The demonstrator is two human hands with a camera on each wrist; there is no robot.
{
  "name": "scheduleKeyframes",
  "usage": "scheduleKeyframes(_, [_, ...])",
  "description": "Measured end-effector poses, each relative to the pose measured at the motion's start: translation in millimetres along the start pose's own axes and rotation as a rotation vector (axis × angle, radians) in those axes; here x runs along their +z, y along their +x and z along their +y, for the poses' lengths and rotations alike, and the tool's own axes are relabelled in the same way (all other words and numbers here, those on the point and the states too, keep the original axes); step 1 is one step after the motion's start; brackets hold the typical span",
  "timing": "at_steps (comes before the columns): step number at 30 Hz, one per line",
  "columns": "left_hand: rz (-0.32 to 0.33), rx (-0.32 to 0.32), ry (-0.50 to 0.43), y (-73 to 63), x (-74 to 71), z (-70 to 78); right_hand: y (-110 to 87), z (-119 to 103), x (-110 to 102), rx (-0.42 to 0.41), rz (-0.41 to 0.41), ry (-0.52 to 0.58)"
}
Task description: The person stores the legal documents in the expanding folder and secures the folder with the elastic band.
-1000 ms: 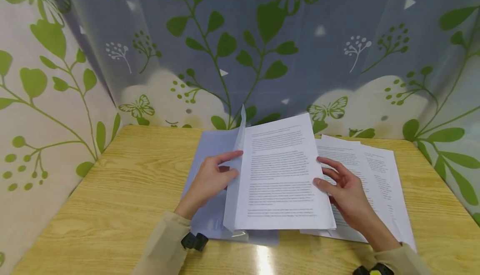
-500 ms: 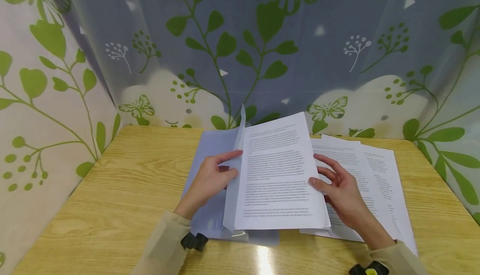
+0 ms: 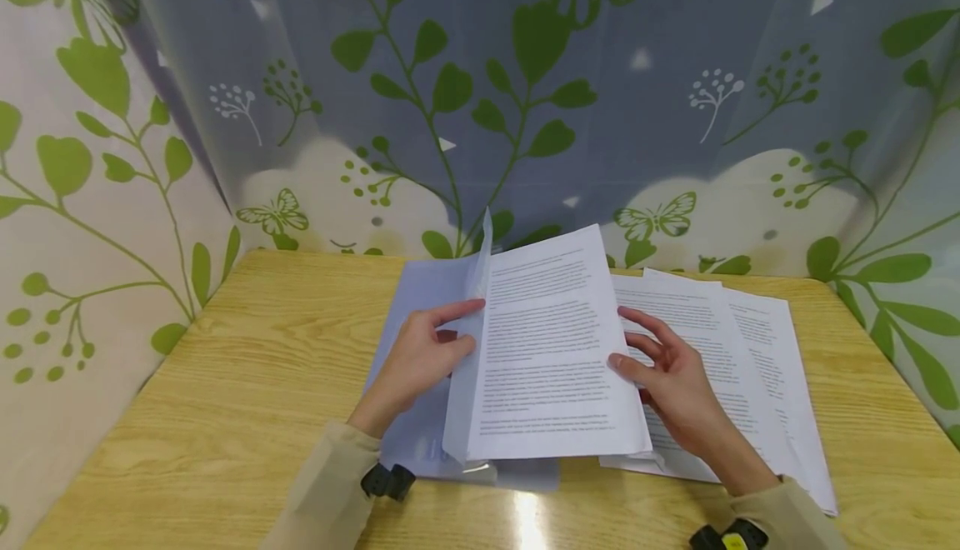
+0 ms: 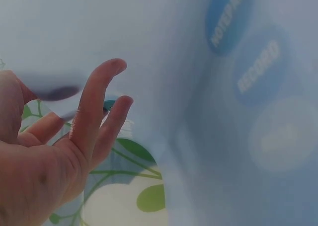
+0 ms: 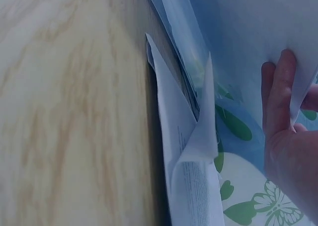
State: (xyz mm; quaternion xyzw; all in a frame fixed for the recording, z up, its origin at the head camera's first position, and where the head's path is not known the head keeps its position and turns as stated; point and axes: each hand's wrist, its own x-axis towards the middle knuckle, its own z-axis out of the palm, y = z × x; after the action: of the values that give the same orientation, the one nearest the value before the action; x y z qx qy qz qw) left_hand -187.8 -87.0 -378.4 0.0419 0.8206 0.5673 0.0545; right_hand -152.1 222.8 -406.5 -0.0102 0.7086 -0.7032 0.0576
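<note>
A translucent bluish plastic folder [image 3: 423,287] lies on the table with its cover [image 3: 459,425] raised. My left hand [image 3: 420,358] pinches that cover near its edge. The left wrist view shows printed words, "NOTEPAD" and "RECORD", on the plastic [image 4: 223,136] beside the fingers. Printed sheets of paper [image 3: 547,350] stand tilted against the inside of the raised cover. My right hand [image 3: 675,383] holds them by their right edge, thumb in front and fingers behind, as the right wrist view also shows with the hand [image 5: 285,116]. How many sheets it holds cannot be told.
More printed sheets [image 3: 783,383] lie overlapping on the wooden table [image 3: 262,383] at the right, partly under the right hand. In the right wrist view, a paper corner [image 5: 198,141] curls up. A patterned curtain [image 3: 480,100] hangs behind the table.
My right hand has shifted left with the held sheets, whose left side has slid further toward the folder cover. The left hand stays in place.
</note>
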Motion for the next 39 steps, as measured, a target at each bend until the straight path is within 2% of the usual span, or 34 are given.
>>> scheduleKeyframes(16, [-0.004,0.002,-0.033,-1.1,-0.6,0.4,6.0,0.6,9.2,0.003,-0.022,-0.006])
scheduleKeyframes(28, [0.002,-0.016,-0.022,-1.5,-0.7,1.8,10.3,0.9,16.6,0.006,-0.024,0.006])
scheduleKeyframes(39, [-0.003,-0.004,-0.031,-0.7,-1.1,1.6,11.3,0.3,22.8,0.023,-0.019,0.007])
